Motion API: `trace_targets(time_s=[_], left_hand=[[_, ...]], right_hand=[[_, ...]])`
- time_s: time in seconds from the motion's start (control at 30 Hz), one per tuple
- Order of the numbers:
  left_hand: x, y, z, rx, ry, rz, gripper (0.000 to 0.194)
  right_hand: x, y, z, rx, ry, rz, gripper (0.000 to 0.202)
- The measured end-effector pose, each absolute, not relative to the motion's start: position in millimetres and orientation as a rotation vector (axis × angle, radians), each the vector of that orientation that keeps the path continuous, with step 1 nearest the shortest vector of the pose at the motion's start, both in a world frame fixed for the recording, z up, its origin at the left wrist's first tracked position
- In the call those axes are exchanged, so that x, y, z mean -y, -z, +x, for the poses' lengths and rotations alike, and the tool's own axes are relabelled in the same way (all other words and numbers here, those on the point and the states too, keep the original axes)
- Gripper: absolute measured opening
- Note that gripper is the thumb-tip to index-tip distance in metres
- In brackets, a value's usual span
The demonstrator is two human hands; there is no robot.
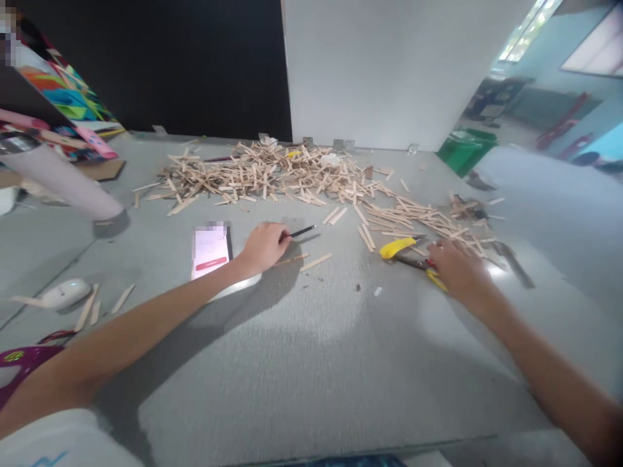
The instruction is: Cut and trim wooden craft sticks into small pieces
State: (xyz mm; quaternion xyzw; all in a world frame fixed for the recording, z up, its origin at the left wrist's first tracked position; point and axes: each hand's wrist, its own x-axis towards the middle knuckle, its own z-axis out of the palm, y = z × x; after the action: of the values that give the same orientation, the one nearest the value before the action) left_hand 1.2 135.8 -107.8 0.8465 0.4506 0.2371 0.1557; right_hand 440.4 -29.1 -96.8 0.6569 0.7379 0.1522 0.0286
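My left hand point(264, 248) is closed around a dark pencil point(304, 231), held just above the grey table, its tip pointing right. Just left of that hand lies a phone point(211, 250) with a lit screen. Over on the right, my right hand point(460, 269) is blurred, with its fingers curled at the end of a yellow-and-grey tool point(413, 261). A small red part shows at the fingertips, and the tool's exact kind is unclear. Loose wooden craft sticks point(316, 262) lie between the hands.
A large heap of craft sticks point(272, 172) spreads along the back, below a black and white panel point(365, 71). At left stand a pale tumbler point(73, 178) and a white mouse point(67, 293). A green bin point(464, 152) is beyond the far right edge.
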Motion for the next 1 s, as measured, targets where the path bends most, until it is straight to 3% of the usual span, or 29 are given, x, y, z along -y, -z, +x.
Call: trace_targets(time_s=[0.13,0.27,0.37,0.47,0.6,0.83,1.0], left_hand=[[-107,84,10,-1.156,-0.638,2.366,0.025],[-63,72,27,-0.957,-0.596,2.352,0.026],[-37,75,36,-0.878,-0.614,2.366,0.024],[-24,85,37,-0.895,-0.677,2.386,0.030],[-21,106,33,-0.945,-0.726,2.465,0.040],[-11,140,37,-1.001,-0.604,2.607,0.040],[2,139,35,-0.868,-0.543,2.764,0.042]], right_hand=[[34,90,396,-2.391,-0.687,2.006,0.054],[41,83,333,-2.772,-0.637,1.608,0.067],[38,82,297,-2.910,-0.592,1.420,0.055],[25,86,284,-2.992,-0.476,1.523,0.041],[4,92,293,-3.005,-0.390,1.729,0.038],[-13,90,311,-3.272,0.284,1.936,0.031],[-20,89,308,-3.091,0.753,2.133,0.021]])
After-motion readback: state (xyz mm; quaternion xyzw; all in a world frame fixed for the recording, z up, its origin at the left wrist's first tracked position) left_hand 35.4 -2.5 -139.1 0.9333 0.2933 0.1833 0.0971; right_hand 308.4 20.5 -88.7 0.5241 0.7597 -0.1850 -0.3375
